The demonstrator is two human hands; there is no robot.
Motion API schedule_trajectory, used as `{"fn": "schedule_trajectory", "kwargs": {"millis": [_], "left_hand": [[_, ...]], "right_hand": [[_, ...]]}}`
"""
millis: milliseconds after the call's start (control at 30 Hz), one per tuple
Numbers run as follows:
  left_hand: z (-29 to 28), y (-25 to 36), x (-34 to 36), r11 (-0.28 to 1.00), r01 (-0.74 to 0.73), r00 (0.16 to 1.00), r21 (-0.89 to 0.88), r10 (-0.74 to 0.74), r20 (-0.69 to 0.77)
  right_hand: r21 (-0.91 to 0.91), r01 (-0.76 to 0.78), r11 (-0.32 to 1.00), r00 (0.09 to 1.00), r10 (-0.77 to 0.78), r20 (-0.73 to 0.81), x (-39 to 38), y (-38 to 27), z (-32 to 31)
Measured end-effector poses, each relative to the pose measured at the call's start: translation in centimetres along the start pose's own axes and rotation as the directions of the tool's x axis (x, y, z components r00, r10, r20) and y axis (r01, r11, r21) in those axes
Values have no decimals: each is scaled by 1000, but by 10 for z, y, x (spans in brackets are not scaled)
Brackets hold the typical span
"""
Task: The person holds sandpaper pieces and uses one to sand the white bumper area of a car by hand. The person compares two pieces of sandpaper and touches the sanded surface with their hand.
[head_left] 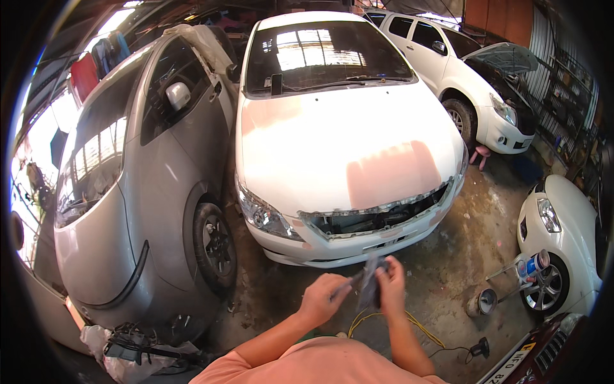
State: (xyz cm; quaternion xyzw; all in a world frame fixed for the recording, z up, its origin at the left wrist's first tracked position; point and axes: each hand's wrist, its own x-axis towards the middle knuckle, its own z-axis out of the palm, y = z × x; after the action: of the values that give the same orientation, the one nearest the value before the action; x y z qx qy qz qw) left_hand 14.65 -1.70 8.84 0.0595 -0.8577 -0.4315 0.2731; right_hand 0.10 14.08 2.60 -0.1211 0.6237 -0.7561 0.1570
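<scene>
At lower centre my left hand (325, 296) is closed on a narrow dark item (338, 293), perhaps a tool or strip; I cannot make out which. My right hand (391, 287) grips a flat dark grey piece (369, 286), like a sheet or pad, held upright just right of my left hand. Directly in front stands a white car (307, 128) with patches of pale pink filler (390, 173) on its hood and bumper. An open gap with bare edges runs across its front, above the bumper. My hands appear below that bumper, apart from it.
A silver van (147, 237) stands close at left, bagged clutter (128, 352) below it. A white SUV (416, 45) with raised hood is behind right. Another white car (553, 205), paint cans (483, 301) and a dark red car (537, 358) are at right. A yellow hose (428, 333) crosses the floor.
</scene>
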Motion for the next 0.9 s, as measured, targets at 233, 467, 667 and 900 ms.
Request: {"fn": "schedule_trajectory", "kwargs": {"millis": [233,467,667,900], "left_hand": [[7,4,1,550,414,871,-726,-470,141],[24,-15,-41,606,627,748,-490,-292,596],[-12,7,-35,827,542,658,-150,-307,687],[-40,-30,-78,566,739,654,-365,-476,587]], "right_hand": [[301,-249,920,965,208,162,-46,-22,16],[436,-259,862,947,138,290,-29,-49,-19],[-8,-249,969,867,226,444,-53,-56,-44],[-108,-314,943,874,332,356,-112,-32,-13]]}}
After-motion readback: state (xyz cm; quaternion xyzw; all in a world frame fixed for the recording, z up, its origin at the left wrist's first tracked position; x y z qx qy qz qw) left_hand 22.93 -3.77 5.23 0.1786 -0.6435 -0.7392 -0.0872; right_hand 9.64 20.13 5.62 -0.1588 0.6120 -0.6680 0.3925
